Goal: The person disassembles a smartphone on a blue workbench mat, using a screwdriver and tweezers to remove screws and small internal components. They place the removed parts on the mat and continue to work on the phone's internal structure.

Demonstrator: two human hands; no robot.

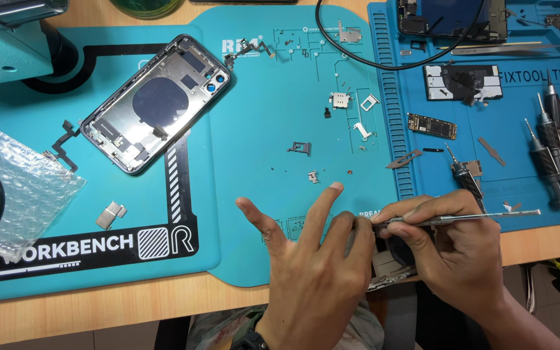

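1. Left hand [312,259] rested near the front edge of the teal silicone work mat [254,116], thumb and forefinger spread wide, remaining fingers curled over a small part pressed on the mat; part mostly hidden, kind not told.
2. Right hand [448,243] pinched one slim metal pry tool [455,219] between thumb and fingers, held almost level, tip meeting the left fingers near the front edge where the teal mat joins the blue ribbed repair mat [520,181].
3. One stripped dark phone housing [157,104] lay tilted on the left half of the teal mat, inside facing up, two round camera openings toward the rear edge.
4. One black flex cable [66,146] sat just beside the housing's left corner; one small silver metal bracket [111,214] lay nearer the front-left corner.
5. One sheet of clear bubble wrap [17,175] covered the left edge.
6. Two small card trays were counted mid-mat: a dark one [300,148] and a pale one [370,102].
7. On the blue mat: one narrow gold-and-black circuit board [431,126], three dark-handled screwdrivers [549,162] near the right edge, one more [465,174] just above the right hand.
8. White block lettering and a striped square emblem ran along the teal mat's front-left border; white lettering also marked the blue mat's upper right.
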